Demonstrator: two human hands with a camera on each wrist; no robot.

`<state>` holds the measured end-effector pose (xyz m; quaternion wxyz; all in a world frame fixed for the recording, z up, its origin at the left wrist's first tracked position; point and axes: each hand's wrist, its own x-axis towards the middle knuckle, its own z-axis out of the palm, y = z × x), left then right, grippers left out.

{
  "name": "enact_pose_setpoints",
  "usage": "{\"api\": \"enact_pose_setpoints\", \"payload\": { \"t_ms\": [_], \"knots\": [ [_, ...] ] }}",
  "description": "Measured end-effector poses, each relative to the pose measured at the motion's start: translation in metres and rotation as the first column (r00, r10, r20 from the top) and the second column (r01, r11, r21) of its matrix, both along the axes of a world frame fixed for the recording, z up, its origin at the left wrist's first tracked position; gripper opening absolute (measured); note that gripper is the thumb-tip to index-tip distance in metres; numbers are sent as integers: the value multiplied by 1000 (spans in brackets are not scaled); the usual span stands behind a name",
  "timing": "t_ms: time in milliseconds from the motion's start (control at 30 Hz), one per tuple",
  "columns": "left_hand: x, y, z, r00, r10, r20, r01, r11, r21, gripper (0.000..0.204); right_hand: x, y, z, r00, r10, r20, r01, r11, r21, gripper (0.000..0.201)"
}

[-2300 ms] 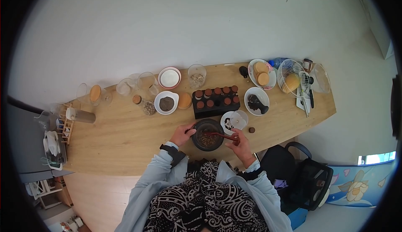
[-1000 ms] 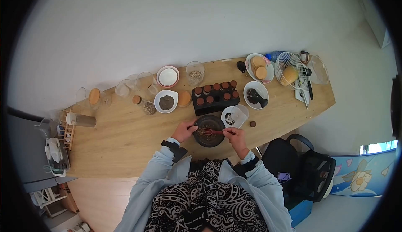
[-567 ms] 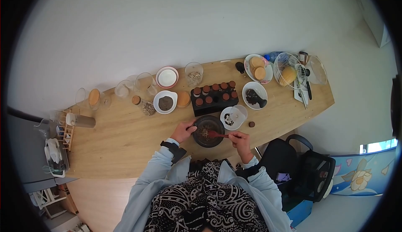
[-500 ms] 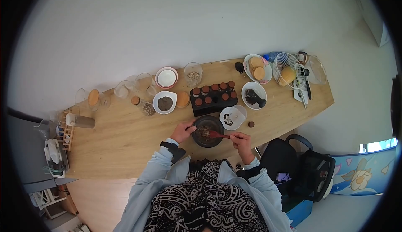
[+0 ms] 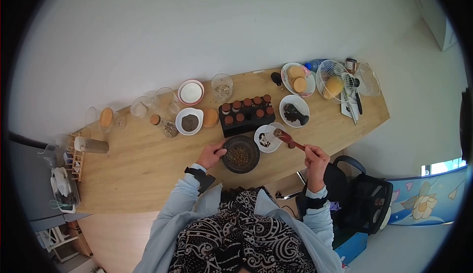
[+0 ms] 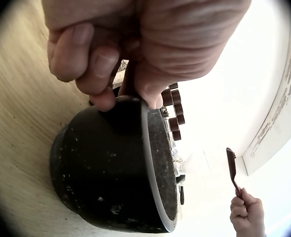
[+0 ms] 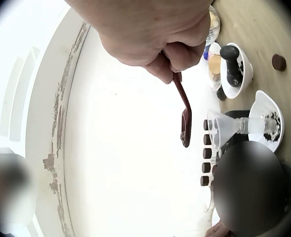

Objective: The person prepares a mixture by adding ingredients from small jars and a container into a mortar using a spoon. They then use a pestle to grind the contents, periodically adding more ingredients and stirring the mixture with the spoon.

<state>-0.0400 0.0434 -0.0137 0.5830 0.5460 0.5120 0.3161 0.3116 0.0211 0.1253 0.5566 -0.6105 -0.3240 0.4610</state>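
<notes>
My left hand [image 5: 209, 156] grips the black stone mortar [image 5: 253, 147] at its left edge; in the left wrist view thumb and fingers pinch a dark part sticking out from its rim [image 6: 144, 133]. Crushed brown bits [image 5: 238, 156] lie inside. My right hand [image 5: 316, 163] pinches the handle of a small reddish-brown scoop [image 5: 292, 143], raised to the right of the mortar. Bits sit in the scoop's head [image 7: 186, 129]. In the head view that head overlaps a clear plastic funnel [image 7: 224, 127], which lies in a white bowl [image 5: 272, 148] with dark bits.
A black rack [image 5: 246, 126] of brown-capped bottles stands behind the mortar. A white bowl [image 5: 305, 106] holding the black pestle [image 5: 294, 114] is at back right. Further left are a bowl of dark powder [image 5: 198, 128] and several glass jars. A brown cap [image 7: 279, 62] lies on the table.
My right hand has lifted the scoop out of the mortar and carried it right, with bits in its head. The left hand keeps its grip on the mortar.
</notes>
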Motion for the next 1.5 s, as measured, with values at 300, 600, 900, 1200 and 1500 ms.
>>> {"api": "enact_pose_setpoints", "payload": {
  "t_ms": [300,600,900,1200,1500],
  "knots": [
    [-2,0,-9,998,-27,-48,29,999,38,43,-19,2,13,524,-109,844,-307,901,307,9],
    [-2,0,-12,1000,-20,-15,20,999,47,42,-30,-9,25,521,-151,840,-400,827,396,12],
    [-3,1,-8,998,-34,-47,34,999,13,42,-79,-14,-23,461,305,833,-570,821,15,6],
    [-1,0,-10,998,-20,-57,20,1000,0,43,-84,-2,-94,757,458,465,-446,883,-145,11],
    [0,-1,-4,992,-16,-128,21,999,35,42,-89,-10,-109,931,366,3,-360,917,-175,9]
  ]
}}
